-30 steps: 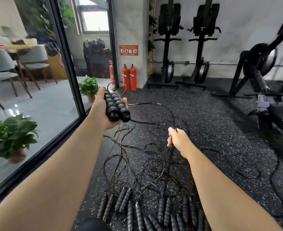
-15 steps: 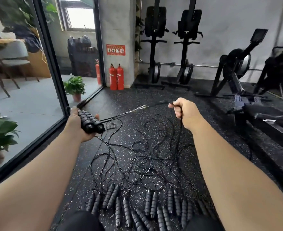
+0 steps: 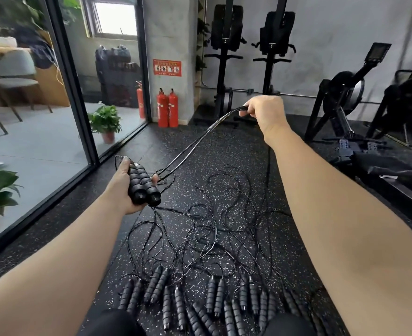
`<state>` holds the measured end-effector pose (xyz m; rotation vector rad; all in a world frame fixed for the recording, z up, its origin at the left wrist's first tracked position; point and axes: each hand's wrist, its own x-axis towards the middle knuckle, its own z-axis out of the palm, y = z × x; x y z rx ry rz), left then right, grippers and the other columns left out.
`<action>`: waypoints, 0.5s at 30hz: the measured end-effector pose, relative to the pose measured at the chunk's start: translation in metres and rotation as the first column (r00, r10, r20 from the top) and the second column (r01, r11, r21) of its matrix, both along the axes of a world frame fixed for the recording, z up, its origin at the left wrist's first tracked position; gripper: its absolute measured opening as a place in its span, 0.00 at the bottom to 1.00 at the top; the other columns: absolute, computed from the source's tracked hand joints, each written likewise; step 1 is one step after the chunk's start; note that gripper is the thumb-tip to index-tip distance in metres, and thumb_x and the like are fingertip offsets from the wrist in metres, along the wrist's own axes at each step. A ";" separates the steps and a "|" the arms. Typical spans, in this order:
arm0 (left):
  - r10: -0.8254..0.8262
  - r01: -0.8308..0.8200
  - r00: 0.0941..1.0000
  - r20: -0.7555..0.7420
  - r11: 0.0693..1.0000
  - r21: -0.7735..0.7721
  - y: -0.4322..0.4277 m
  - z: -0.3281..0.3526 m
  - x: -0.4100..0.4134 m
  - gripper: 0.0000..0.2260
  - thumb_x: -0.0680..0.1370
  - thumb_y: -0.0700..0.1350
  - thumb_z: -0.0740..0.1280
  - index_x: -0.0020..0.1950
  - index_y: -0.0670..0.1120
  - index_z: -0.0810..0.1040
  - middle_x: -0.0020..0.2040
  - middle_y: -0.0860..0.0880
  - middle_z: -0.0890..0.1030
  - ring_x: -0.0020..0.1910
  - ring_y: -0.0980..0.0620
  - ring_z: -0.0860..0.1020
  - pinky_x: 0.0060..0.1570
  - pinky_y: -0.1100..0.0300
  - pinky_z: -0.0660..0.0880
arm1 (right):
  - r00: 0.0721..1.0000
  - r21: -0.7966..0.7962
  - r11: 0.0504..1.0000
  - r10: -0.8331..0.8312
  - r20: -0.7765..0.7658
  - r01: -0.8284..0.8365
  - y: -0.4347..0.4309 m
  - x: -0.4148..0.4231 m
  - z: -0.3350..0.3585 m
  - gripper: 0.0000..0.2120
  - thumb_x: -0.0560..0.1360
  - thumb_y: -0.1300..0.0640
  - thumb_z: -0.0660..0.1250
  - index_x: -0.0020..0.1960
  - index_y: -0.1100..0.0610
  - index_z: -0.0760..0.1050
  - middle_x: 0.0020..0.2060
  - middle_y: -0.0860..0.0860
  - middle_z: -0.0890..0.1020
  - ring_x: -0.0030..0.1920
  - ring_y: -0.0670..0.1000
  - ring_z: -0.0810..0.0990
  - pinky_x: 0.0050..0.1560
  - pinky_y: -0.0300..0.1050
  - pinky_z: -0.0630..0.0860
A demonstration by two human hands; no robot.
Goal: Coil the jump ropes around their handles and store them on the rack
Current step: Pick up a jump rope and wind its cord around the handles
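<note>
Rope in hand: the left hand (image 3: 125, 187) is gripping a pair of handles (image 3: 143, 185) side by side, fingers curled round them, low over the floor by the glass wall.
Cord: the doubled cord (image 3: 195, 144) is running taut from the handles up to the right hand (image 3: 264, 115), which is pinching it high and out in front, with the rest trailing down to the floor.
Progress on this rope: no turns are showing around the handles yet, so I am judging the winding as just being set up.
Ropes waiting: a row of handle pairs (image 3: 212, 301) is lying on the speckled floor (image 3: 224, 154) near the person's knees, their thin cords (image 3: 200, 226) sprawling in one tangle beyond them.
Work left: nearly all of it, by the look of things; every rope on the floor is still lying loose.
Rack: I am not seeing a storage rack for ropes anywhere in view.
Writing: a red sign (image 3: 167, 67) is hanging on the pillar above two fire extinguishers (image 3: 168, 109); its white figures and characters are too small to read.
Brands: none are showing on the handles or on the exercise machines (image 3: 338, 98).
</note>
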<state>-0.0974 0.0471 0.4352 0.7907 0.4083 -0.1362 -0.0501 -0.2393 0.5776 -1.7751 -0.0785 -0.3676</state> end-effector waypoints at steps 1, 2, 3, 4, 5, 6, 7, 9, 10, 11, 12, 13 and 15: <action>-0.024 0.024 0.999 -0.032 1.000 0.016 0.001 0.000 -0.003 0.21 0.78 0.66 0.62 0.45 0.47 0.73 0.42 0.48 0.78 0.30 0.48 0.82 0.31 0.58 0.80 | 1.000 -0.019 1.000 -0.012 -0.022 0.012 -0.003 0.003 -0.003 0.29 0.72 0.73 0.56 0.17 0.53 0.75 0.21 0.42 0.77 0.24 0.36 0.73 0.31 0.28 0.67; -0.054 0.056 0.998 -0.036 0.997 0.046 0.003 -0.003 -0.001 0.20 0.78 0.65 0.63 0.45 0.48 0.73 0.41 0.47 0.78 0.30 0.47 0.83 0.30 0.58 0.80 | 0.998 -0.029 0.999 -0.034 -0.047 0.032 -0.006 0.005 -0.006 0.28 0.73 0.73 0.56 0.20 0.53 0.76 0.21 0.42 0.77 0.24 0.36 0.72 0.30 0.27 0.66; -0.088 0.092 0.995 -0.042 0.989 0.117 0.004 -0.007 0.000 0.20 0.77 0.65 0.64 0.46 0.47 0.73 0.40 0.46 0.80 0.31 0.46 0.83 0.28 0.57 0.79 | 0.996 -0.027 0.998 -0.058 -0.069 0.056 -0.009 0.005 -0.009 0.23 0.73 0.72 0.56 0.25 0.55 0.77 0.22 0.42 0.77 0.25 0.37 0.72 0.29 0.25 0.66; -0.107 0.117 0.992 -0.068 0.980 0.161 0.005 -0.014 0.005 0.19 0.77 0.64 0.65 0.47 0.47 0.73 0.39 0.44 0.81 0.33 0.44 0.84 0.28 0.57 0.79 | 0.994 -0.014 0.997 -0.077 -0.072 0.076 -0.013 0.007 -0.014 0.19 0.73 0.71 0.57 0.29 0.57 0.76 0.21 0.42 0.76 0.27 0.38 0.72 0.27 0.23 0.65; -0.125 0.147 0.986 -0.111 0.965 0.217 0.006 -0.016 0.005 0.20 0.76 0.63 0.67 0.50 0.47 0.72 0.40 0.42 0.82 0.35 0.43 0.84 0.28 0.55 0.79 | 0.994 -0.002 0.996 -0.086 -0.065 0.086 -0.017 0.008 -0.019 0.17 0.73 0.70 0.57 0.31 0.58 0.75 0.19 0.41 0.75 0.26 0.37 0.71 0.27 0.23 0.64; -0.145 0.178 0.980 -0.138 0.947 0.267 0.007 -0.020 0.008 0.21 0.75 0.63 0.68 0.53 0.47 0.72 0.43 0.41 0.82 0.37 0.41 0.84 0.28 0.53 0.80 | 0.995 0.013 0.996 -0.087 -0.052 0.088 -0.020 0.010 -0.025 0.15 0.73 0.70 0.57 0.33 0.58 0.75 0.17 0.40 0.74 0.25 0.36 0.71 0.27 0.23 0.64; -0.170 0.218 0.970 -0.172 0.922 0.320 0.008 -0.022 0.010 0.22 0.74 0.63 0.69 0.54 0.47 0.72 0.46 0.39 0.82 0.38 0.40 0.84 0.30 0.52 0.81 | 0.996 0.025 0.996 -0.086 -0.036 0.087 -0.024 0.014 -0.030 0.14 0.73 0.70 0.57 0.34 0.59 0.76 0.17 0.40 0.74 0.22 0.36 0.70 0.27 0.23 0.64; -0.216 0.299 0.947 -0.236 0.862 0.410 0.010 -0.026 0.015 0.25 0.73 0.64 0.70 0.55 0.43 0.74 0.45 0.38 0.84 0.35 0.42 0.84 0.32 0.53 0.81 | 0.996 0.043 0.995 -0.092 -0.014 0.092 -0.030 0.024 -0.038 0.14 0.71 0.71 0.57 0.34 0.60 0.76 0.19 0.41 0.76 0.21 0.36 0.70 0.28 0.25 0.65; -0.231 0.322 0.941 -0.248 0.837 0.441 0.010 -0.027 0.019 0.26 0.73 0.64 0.69 0.54 0.42 0.75 0.42 0.39 0.84 0.33 0.44 0.83 0.32 0.54 0.81 | 0.995 0.041 0.995 -0.096 -0.005 0.096 -0.032 0.029 -0.040 0.14 0.71 0.71 0.57 0.33 0.59 0.76 0.20 0.41 0.77 0.22 0.36 0.70 0.29 0.26 0.66; -0.243 0.338 0.937 -0.252 0.814 0.471 0.009 -0.027 0.022 0.26 0.74 0.64 0.69 0.52 0.41 0.76 0.40 0.39 0.84 0.32 0.45 0.82 0.32 0.55 0.80 | 0.995 0.034 0.994 -0.101 -0.002 0.101 -0.034 0.035 -0.042 0.15 0.71 0.72 0.57 0.33 0.59 0.76 0.20 0.40 0.77 0.23 0.35 0.71 0.29 0.26 0.66; -0.254 0.349 0.934 -0.252 0.802 0.485 0.008 -0.028 0.025 0.25 0.74 0.64 0.68 0.51 0.41 0.76 0.38 0.40 0.83 0.31 0.45 0.82 0.31 0.56 0.80 | 0.994 0.021 0.994 -0.111 -0.001 0.111 -0.037 0.042 -0.044 0.16 0.71 0.72 0.56 0.33 0.58 0.76 0.20 0.40 0.77 0.25 0.36 0.72 0.30 0.26 0.66; -0.269 0.357 0.932 -0.243 0.798 0.486 0.005 -0.026 0.027 0.25 0.74 0.63 0.69 0.50 0.41 0.77 0.37 0.40 0.83 0.30 0.45 0.81 0.31 0.56 0.80 | 0.992 -0.010 0.992 -0.123 -0.003 0.123 -0.039 0.048 -0.046 0.16 0.71 0.72 0.57 0.32 0.57 0.76 0.22 0.40 0.78 0.28 0.37 0.74 0.33 0.27 0.68; -0.315 0.388 0.921 -0.227 0.776 0.497 -0.002 -0.021 0.029 0.24 0.72 0.62 0.70 0.50 0.40 0.77 0.38 0.40 0.82 0.31 0.45 0.81 0.32 0.56 0.81 | 0.989 -0.153 0.978 -0.146 -0.033 0.140 -0.046 0.061 -0.056 0.14 0.71 0.66 0.58 0.33 0.54 0.79 0.32 0.45 0.83 0.42 0.45 0.79 0.48 0.38 0.74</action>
